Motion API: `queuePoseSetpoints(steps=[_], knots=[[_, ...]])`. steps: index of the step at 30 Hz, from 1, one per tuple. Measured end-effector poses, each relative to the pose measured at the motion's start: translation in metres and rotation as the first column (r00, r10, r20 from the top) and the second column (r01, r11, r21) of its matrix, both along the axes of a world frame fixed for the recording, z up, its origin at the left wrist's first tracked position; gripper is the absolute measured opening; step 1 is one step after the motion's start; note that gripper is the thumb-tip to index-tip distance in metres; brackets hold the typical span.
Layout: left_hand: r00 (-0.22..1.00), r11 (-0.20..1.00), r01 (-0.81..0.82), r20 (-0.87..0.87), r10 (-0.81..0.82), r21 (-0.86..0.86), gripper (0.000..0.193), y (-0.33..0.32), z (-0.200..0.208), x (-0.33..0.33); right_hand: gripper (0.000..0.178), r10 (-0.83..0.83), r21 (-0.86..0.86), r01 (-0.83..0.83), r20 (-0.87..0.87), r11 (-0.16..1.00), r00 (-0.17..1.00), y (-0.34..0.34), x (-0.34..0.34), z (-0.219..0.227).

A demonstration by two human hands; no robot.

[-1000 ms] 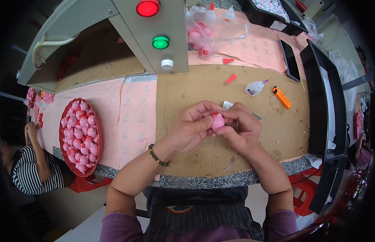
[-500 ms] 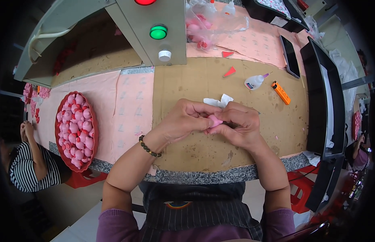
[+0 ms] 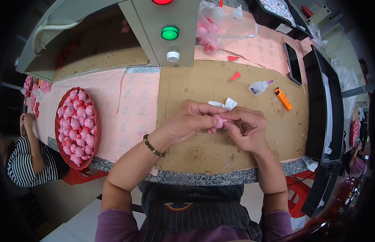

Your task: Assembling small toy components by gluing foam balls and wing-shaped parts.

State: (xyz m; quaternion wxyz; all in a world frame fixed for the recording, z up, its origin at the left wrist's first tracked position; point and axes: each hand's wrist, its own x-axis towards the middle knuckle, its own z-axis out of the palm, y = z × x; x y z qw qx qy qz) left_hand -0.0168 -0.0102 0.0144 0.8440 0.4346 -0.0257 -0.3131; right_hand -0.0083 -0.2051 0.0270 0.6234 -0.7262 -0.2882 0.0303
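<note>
A small pink rounded figure (image 3: 219, 121) is pinched between my two hands, above the brown cardboard on the table. My left hand (image 3: 191, 120) grips its left side with thumb and fingers; a bead bracelet circles that wrist. On the other side, my right hand (image 3: 248, 126) presses it between thumb and forefinger. Fingers cover much of the figure, so its exact form is hidden. Just beyond my fingertips lies a crumpled white tissue (image 3: 230, 104). A red oval basket (image 3: 95, 139) at the left holds many similar pink pieces with red parts.
Right of my hands lie a glue bottle (image 3: 258, 87), an orange cutter (image 3: 283, 99), red scraps (image 3: 234, 76) and a phone (image 3: 292, 63). A black bin (image 3: 316, 109) stands at the right edge. A grey machine (image 3: 171, 48) with lit buttons rises ahead. Another person's hands (image 3: 27, 119) show far left.
The whole view has shifted slightly. My right thumb has moved a little on the pink figure, which both hands still hold.
</note>
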Motion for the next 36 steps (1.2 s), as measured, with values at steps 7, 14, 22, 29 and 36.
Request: queuePoseSetpoints(steps=[7,14,22,29,36], knots=[[0.999,0.999,-0.036,-0.040,0.035,-0.039,0.031,0.001,-0.003,-0.002,0.007,-0.009,-0.004,0.009,-0.054,1.000,0.999,0.009,-0.007,0.006],[0.999,0.999,-0.008,-0.039,0.006,-0.038,0.029,0.002,-0.005,0.001,0.009,-0.057,-0.145,0.080,0.154,0.986,0.986,0.012,-0.008,0.002],[0.999,0.999,-0.019,-0.035,0.017,-0.033,0.029,0.002,-0.005,0.000,0.011,-0.067,-0.109,0.101,0.282,0.989,0.957,0.015,-0.006,0.002],[0.999,0.999,-0.012,-0.035,0.011,-0.039,0.030,0.002,-0.004,0.000,0.012,-0.073,-0.077,0.096,0.260,0.992,0.963,0.014,-0.007,-0.003],[0.999,0.999,-0.016,-0.033,0.015,-0.044,0.030,0.002,-0.005,0.000,0.011,-0.066,-0.088,0.090,0.250,0.992,0.966,0.014,-0.007,-0.002]])
